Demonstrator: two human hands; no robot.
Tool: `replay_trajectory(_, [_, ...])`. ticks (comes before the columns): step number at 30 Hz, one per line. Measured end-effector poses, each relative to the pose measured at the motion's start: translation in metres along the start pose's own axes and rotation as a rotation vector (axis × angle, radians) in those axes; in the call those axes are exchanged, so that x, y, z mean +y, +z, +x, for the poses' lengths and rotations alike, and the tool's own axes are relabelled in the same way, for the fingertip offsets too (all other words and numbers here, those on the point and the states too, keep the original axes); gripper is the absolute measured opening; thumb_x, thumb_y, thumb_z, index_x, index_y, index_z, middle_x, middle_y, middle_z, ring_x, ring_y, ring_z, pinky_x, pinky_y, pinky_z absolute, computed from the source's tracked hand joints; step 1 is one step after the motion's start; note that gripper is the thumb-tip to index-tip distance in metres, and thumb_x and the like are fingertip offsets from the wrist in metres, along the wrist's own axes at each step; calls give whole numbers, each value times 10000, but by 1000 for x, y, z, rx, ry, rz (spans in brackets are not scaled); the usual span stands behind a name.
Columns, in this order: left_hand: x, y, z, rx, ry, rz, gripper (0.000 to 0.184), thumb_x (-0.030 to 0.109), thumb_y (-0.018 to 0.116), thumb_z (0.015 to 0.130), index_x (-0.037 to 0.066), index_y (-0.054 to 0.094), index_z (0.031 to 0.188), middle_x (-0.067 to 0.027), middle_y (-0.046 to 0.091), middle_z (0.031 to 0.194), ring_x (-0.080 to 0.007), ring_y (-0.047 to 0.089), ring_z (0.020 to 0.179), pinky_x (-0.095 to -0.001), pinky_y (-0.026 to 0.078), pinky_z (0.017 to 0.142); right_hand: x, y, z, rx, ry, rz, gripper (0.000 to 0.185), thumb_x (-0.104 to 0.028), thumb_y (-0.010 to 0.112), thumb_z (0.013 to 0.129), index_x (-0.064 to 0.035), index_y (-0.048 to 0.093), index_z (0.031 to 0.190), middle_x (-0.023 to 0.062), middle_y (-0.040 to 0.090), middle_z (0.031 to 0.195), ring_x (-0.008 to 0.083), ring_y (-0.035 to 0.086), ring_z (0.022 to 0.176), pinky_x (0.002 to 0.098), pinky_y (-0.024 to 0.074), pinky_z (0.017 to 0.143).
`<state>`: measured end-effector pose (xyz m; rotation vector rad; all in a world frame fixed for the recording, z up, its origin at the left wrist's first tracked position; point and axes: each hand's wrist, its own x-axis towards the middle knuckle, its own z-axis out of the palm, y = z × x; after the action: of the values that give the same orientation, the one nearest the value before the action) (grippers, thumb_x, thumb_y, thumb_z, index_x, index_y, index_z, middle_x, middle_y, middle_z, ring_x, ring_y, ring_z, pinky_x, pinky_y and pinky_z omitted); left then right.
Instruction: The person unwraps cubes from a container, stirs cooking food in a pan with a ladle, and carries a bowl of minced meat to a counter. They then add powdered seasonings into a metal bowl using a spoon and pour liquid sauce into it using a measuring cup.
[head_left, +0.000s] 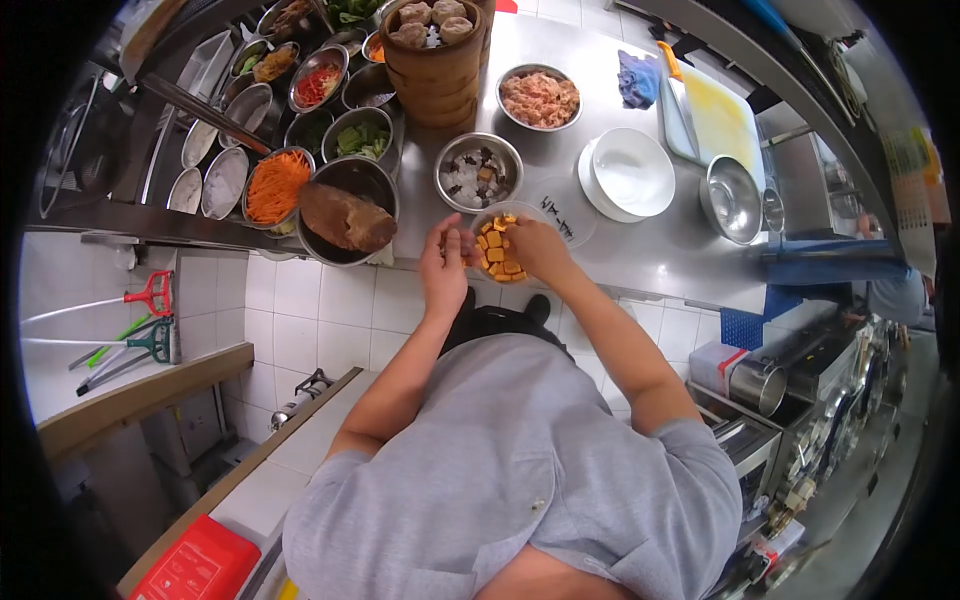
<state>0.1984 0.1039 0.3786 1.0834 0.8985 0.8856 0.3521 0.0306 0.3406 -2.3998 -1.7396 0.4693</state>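
A clear round tub point(478, 222) full of yellow-wrapped cubes point(495, 253), which look like stock cubes, is at the table's near edge. Into it from the right reaches my right hand point(538, 246), its fingers pinched together among the cubes. At the tub's left side my left hand point(445, 258) is curled, fingers bent inward; what lies in its palm is too small to make out. Just beyond the tub stands a metal bowl point(440, 165) with white lumps, dark star-shaped spices and a brown cube. A clear lid with dark handwriting point(567, 212) lies to the right.
White plates point(630, 172), a metal bowl of minced meat point(540, 99), a bamboo steamer point(433, 80), and a knife point(680, 90) on a cutting board point(728, 125) occupy the table. Left are shredded carrot point(280, 187) and a bowl with a large brown piece point(347, 215).
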Motion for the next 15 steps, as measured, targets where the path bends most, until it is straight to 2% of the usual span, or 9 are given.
replay_trajectory(1, [2,-3,1,6,3,-2,255,266,500,1017,41,619,1044,-11,519,693,-70,488,567,-219,425,472,1,1,-1,-21,1,27,162,-138,614,807,-64,676,937,142,628,995,323,660,863,432,534,733])
replay_trajectory(4, [1,-16,-1,-162,-122,157,290,286,499,1018,43,641,1088,-3,552,671,-86,520,592,-230,445,543,-1,6,-5,11,-29,-22,167,-151,618,807,-65,682,935,158,613,1028,331,658,861,431,535,748])
replay_trajectory(6, [-5,-13,1,-123,38,335,308,296,524,1004,23,668,989,-21,605,669,-109,548,616,-254,448,600,-1,10,1,17,-39,-49,162,-150,615,811,-69,684,934,161,606,1042,331,655,875,432,534,758])
replay_trajectory(7, [-4,-12,1,-128,42,335,308,296,524,1004,23,668,989,-21,605,669,-109,548,616,-254,448,600,0,11,3,19,-52,-75,157,-149,611,815,-73,685,932,163,600,1055,330,652,889,432,533,767])
replay_trajectory(9, [0,-10,-1,-196,78,580,318,296,561,980,8,682,921,-47,646,705,-125,575,668,-281,465,648,0,6,5,-4,-36,-62,159,-115,609,814,-69,686,945,158,601,1048,324,652,896,428,535,761])
replay_trajectory(11, [2,-11,-1,-196,66,587,305,290,578,969,7,689,940,-62,662,736,-121,583,688,-278,469,653,-1,-5,6,-30,-31,-50,167,-82,606,813,-65,687,957,152,602,1041,319,651,903,423,536,756])
replay_trajectory(13, [3,-12,2,-195,44,595,295,284,595,957,7,697,958,-76,677,768,-117,592,709,-274,473,659,1,-25,-7,189,-62,318,222,-22,627,802,-58,685,1014,136,606,1049,302,651,901,391,544,751])
replay_trajectory(14, [2,-12,4,-214,16,573,290,274,605,951,4,697,1000,-83,691,823,-115,608,755,-270,481,693,-1,-34,-14,183,-61,319,222,-22,627,802,-58,685,1014,136,606,1049,302,651,901,391,544,751])
replay_trajectory(15, [2,-11,5,-235,-12,549,293,264,614,945,0,698,1042,-90,705,878,-112,623,801,-266,490,727,-5,-47,-21,296,-136,439,262,-7,646,795,-60,682,1049,129,609,1065,293,651,917,371,543,774])
